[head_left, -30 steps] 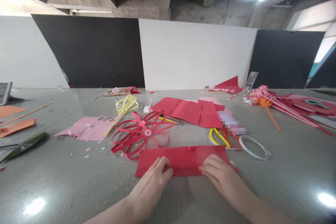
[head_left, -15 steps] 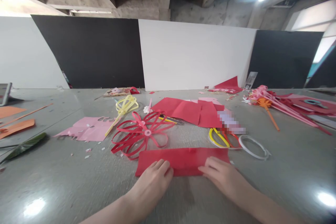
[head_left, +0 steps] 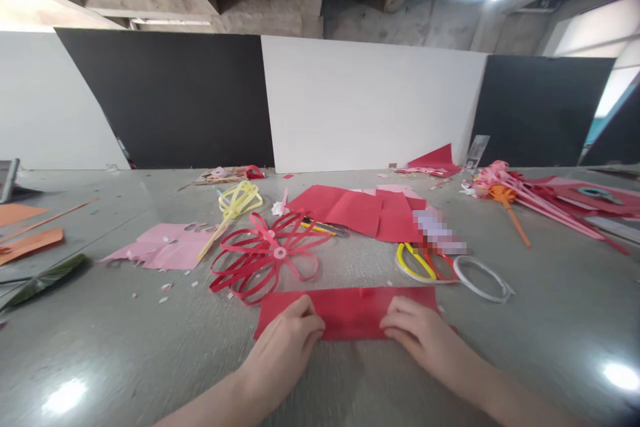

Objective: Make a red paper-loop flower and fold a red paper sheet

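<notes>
A folded red sheet (head_left: 353, 313) lies on the grey table in front of me, its long side running left to right. My left hand (head_left: 290, 333) pinches its near edge left of the middle, fingers bent together. Right of the middle, my right hand (head_left: 417, 327) grips the same edge between thumb and fingers. Just beyond the sheet, to the left, rests a red looped-strip flower (head_left: 280, 253) with pink round centres. More red sheets (head_left: 355, 212) lie farther back, over part of a yellow-and-black tool (head_left: 320, 227).
Scissors with yellow handles (head_left: 417, 261) and a coil of white cord (head_left: 484, 278) sit at right centre. Pink paper (head_left: 167, 245), a yellow strip flower (head_left: 240, 199) and a green leaf (head_left: 47, 280) lie left. Pink strips (head_left: 540, 203) are at the far right.
The near edge of the folded red sheet sits slightly closer to me. My left hand has shifted slightly left and its fingers are more bent; my right hand has barely moved.
</notes>
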A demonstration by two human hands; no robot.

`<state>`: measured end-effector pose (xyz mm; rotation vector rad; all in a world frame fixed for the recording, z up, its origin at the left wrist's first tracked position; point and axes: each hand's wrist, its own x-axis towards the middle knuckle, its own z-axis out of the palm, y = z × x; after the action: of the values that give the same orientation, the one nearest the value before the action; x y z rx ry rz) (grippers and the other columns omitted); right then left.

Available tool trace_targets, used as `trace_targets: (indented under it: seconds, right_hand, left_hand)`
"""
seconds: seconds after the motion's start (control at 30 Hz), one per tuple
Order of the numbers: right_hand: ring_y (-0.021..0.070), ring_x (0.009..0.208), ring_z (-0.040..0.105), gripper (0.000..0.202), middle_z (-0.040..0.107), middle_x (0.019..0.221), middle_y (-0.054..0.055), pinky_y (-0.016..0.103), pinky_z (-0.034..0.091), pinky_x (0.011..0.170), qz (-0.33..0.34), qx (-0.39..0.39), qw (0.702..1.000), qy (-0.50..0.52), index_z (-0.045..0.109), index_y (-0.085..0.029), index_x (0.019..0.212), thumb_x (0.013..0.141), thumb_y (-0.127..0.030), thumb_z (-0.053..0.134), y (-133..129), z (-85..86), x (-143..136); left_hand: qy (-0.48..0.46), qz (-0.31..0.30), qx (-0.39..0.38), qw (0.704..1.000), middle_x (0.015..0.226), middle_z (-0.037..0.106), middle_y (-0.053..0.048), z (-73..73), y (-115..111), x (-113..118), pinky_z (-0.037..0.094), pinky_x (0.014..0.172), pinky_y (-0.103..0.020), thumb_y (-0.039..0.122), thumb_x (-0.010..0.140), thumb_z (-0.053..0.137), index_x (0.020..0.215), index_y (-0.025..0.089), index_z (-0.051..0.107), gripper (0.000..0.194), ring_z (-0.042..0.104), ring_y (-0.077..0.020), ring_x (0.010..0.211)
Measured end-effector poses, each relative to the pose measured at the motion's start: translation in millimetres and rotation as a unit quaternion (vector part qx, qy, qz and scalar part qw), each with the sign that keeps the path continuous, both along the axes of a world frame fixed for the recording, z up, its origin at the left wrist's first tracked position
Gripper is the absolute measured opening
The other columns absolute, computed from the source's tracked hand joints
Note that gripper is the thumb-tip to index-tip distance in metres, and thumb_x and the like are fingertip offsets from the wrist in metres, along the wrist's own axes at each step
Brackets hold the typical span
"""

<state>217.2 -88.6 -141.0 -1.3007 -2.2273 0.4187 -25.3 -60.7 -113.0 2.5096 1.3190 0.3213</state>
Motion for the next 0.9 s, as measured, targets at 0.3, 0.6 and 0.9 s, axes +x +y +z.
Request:
trace_targets:
  seconds: [0.3,0.6,0.9]
  right_hand:
    - [0.0162,0.078,0.053,0.019,0.054,0.084,0.003,0.028,0.044,0.066,0.017,0.113,0.988,-0.107,0.059,-0.019,0.089,0.086,-0.010,0.042,2.0,-9.3,3.1]
    - [0.0152,0.079,0.053,0.019,0.055,0.084,0.003,0.026,0.044,0.068,0.039,0.066,0.994,-0.081,0.061,-0.018,0.090,0.085,-0.009,0.045,1.6,0.5,2.0]
    - [0.0144,0.079,0.055,0.017,0.058,0.086,0.002,0.026,0.044,0.071,0.042,0.025,0.998,-0.032,0.058,-0.019,0.093,0.086,-0.010,0.045,0.0,5.1,1.6]
  left_hand:
    - [0.095,-0.052,0.080,0.991,0.086,0.055,-0.004,-5.5,2.3,0.2,0.045,0.069,-0.030,0.002,0.083,0.038,0.089,0.019,0.061,0.029,0.055,-0.0187,0.079]
    - [0.087,-0.082,0.090,0.989,0.083,0.057,-0.005,-0.3,-1.1,0.8,0.045,0.070,-0.032,0.007,0.082,0.044,0.078,0.017,0.063,0.022,0.055,-0.0190,0.077]
    - [0.064,-0.086,0.045,0.993,0.084,0.059,-0.003,0.3,5.3,-0.1,0.044,0.066,-0.026,0.006,0.085,0.042,0.089,0.017,0.059,0.020,0.057,-0.0168,0.077]
